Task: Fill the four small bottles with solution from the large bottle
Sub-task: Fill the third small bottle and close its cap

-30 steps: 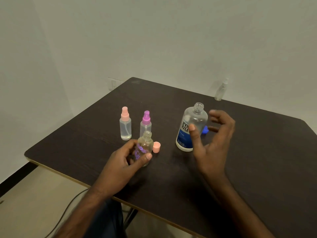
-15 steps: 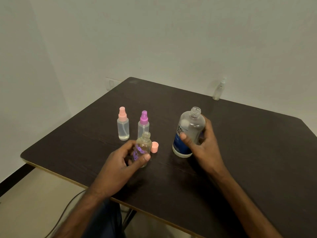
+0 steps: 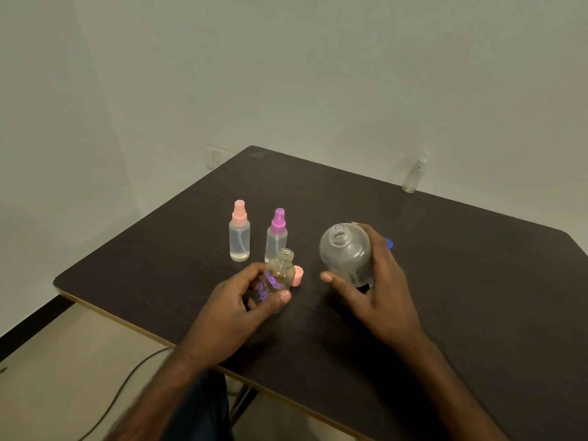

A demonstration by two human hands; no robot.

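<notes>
- Since half a second ago, your right hand (image 3: 378, 291) has tipped the large bottle (image 3: 346, 253) off its upright stance, so that its open neck now faces toward you and to the left. Its blue label, in plain sight in the earlier frames, is turned out of view, and no writing on it can be read.
- Your right hand is wrapped around the far side and base of the large bottle, fingers curled behind it, thumb extended forward and apart from the glass-clear wall. The bottle is held above the dark table (image 3: 477, 281).
- Your left hand (image 3: 241, 300) keeps its closed hold on the small open bottle (image 3: 278, 275), thumb across the front, fingers behind. This bottle stands tilted slightly, uncapped, with purple printing on its side; the print is too blurred to read.
- A pink cap (image 3: 298, 275) lies on the table just beside the small open bottle.
- Two capped spray bottles stand upright behind your left hand: the pink-topped bottle (image 3: 239, 233) and the purple-topped bottle (image 3: 276, 237).
- A clear spray bottle (image 3: 413, 175) stands at the far table edge, well apart.
</notes>
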